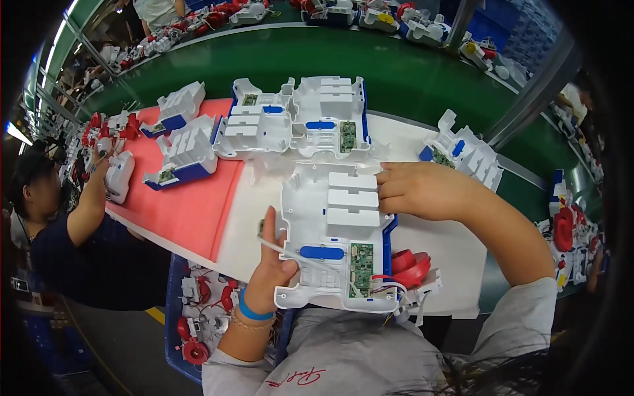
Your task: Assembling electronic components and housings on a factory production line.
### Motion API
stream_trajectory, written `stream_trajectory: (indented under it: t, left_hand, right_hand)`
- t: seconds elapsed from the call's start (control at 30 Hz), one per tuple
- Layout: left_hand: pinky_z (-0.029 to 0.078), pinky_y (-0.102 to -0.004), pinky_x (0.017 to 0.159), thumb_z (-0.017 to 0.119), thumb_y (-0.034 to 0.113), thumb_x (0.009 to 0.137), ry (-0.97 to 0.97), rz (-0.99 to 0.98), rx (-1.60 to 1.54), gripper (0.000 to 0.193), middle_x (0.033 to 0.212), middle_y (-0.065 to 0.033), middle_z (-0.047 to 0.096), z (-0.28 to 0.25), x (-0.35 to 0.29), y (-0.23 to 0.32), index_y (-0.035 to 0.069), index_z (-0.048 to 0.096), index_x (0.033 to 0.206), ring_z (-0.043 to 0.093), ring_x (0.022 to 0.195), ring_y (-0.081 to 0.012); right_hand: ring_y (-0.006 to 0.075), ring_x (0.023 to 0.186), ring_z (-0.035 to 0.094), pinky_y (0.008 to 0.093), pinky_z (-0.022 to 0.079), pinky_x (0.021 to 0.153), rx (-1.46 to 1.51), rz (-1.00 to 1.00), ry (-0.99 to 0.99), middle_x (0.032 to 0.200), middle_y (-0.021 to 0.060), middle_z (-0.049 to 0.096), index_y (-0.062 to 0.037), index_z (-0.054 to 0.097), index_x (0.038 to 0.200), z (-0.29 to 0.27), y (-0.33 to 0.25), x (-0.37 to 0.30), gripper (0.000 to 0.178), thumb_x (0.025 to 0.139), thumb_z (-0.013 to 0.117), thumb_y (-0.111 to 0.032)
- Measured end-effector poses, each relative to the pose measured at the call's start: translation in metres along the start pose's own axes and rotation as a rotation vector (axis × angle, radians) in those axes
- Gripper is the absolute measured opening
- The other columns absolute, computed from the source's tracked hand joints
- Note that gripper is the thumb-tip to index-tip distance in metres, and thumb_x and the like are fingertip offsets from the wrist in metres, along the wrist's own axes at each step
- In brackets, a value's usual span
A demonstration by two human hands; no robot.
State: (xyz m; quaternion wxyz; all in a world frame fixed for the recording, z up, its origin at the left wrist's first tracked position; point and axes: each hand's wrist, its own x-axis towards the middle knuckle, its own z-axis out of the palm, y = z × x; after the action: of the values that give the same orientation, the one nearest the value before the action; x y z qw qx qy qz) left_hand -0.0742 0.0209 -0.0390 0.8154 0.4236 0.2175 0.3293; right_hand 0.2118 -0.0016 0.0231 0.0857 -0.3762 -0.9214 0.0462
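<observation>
In front of me sits a white plastic housing (306,191) with a blue side edge. Inside it are three raised white blocks (353,198), a blue strip (321,253) and a green circuit board (362,269). My left hand (266,272) grips the housing's left edge, thumb on the rim and one finger pointing up. A thin white cable (290,252) crosses from beside that finger toward the board. My right hand (426,191) holds the upper right edge beside the blocks, fingertips partly hidden. At the lower right, wires run from the board to a red part (411,268).
Similar housings (254,125) stand behind on the white table, with others (188,148) on a red sheet (191,218) and one (465,152) at right. A green conveyor (264,59) runs behind. A blue bin (173,310) of parts is below left. A co-worker (59,237) sits left.
</observation>
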Motion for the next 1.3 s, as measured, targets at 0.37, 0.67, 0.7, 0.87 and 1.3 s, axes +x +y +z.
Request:
stream_trajectory:
  t: [0.37, 0.67, 0.7, 0.87, 1.3]
  left_hand:
    - [0.024, -0.0390, 0.099, 0.055, 0.055, 0.074, 0.138, 0.389, 0.489, 0.092, 0.145, -0.0121, 0.010, -0.005, 0.003, 0.014, 0.016, 0.006, 0.140, 0.020, 0.130, -0.0309]
    - [0.014, -0.0411, 0.105, 0.039, 0.047, 0.088, 0.187, 0.452, 0.451, 0.061, 0.144, -0.0118, 0.012, -0.005, 0.010, -0.003, 0.014, 0.022, 0.137, 0.015, 0.132, -0.0270]
    - [0.016, -0.0407, 0.104, 0.038, 0.037, 0.090, 0.127, 0.505, 0.507, 0.049, 0.142, -0.0148, 0.017, -0.013, 0.010, -0.010, 0.011, 0.033, 0.131, 0.018, 0.131, -0.0276]
    - [0.030, -0.0398, 0.098, 0.035, 0.034, 0.093, 0.079, 0.396, 0.499, 0.046, 0.131, -0.0157, 0.036, -0.032, 0.003, -0.024, 0.002, 0.040, 0.125, 0.034, 0.122, -0.0264]
    - [0.042, -0.0311, 0.087, 0.034, 0.028, 0.094, 0.185, 0.120, 0.367, 0.039, 0.117, -0.0123, 0.048, -0.019, 0.022, -0.030, -0.003, 0.047, 0.114, 0.050, 0.105, -0.0217]
  right_hand:
    - [0.0182, 0.084, 0.052, 0.0340, 0.038, 0.089, -0.130, 0.144, -0.015, 0.075, 0.0015, 0.054, -0.0102, 0.058, 0.072, -0.010, -0.012, -0.002, 0.003, 0.071, 0.057, -0.012]
    - [0.0174, 0.080, 0.051, 0.0345, 0.038, 0.081, -0.167, 0.392, 0.099, 0.073, 0.0000, 0.053, -0.0104, 0.059, 0.074, 0.014, -0.033, -0.023, 0.007, 0.068, 0.061, -0.013]
    - [0.0172, 0.078, 0.050, 0.0350, 0.038, 0.080, -0.230, 0.395, 0.117, 0.072, 0.0000, 0.052, -0.0105, 0.059, 0.074, 0.018, -0.034, -0.024, 0.007, 0.067, 0.060, -0.012]
    - [0.0157, 0.071, 0.047, 0.0334, 0.035, 0.073, -0.316, 0.493, 0.201, 0.067, -0.0010, 0.046, -0.0122, 0.059, 0.074, 0.040, -0.062, -0.028, 0.011, 0.063, 0.059, -0.011]
    - [0.0225, 0.080, 0.053, 0.0366, 0.040, 0.074, -0.098, 0.801, 0.514, 0.083, 0.0043, 0.057, -0.0081, 0.061, 0.087, 0.050, -0.119, -0.056, 0.026, 0.062, 0.069, -0.011]
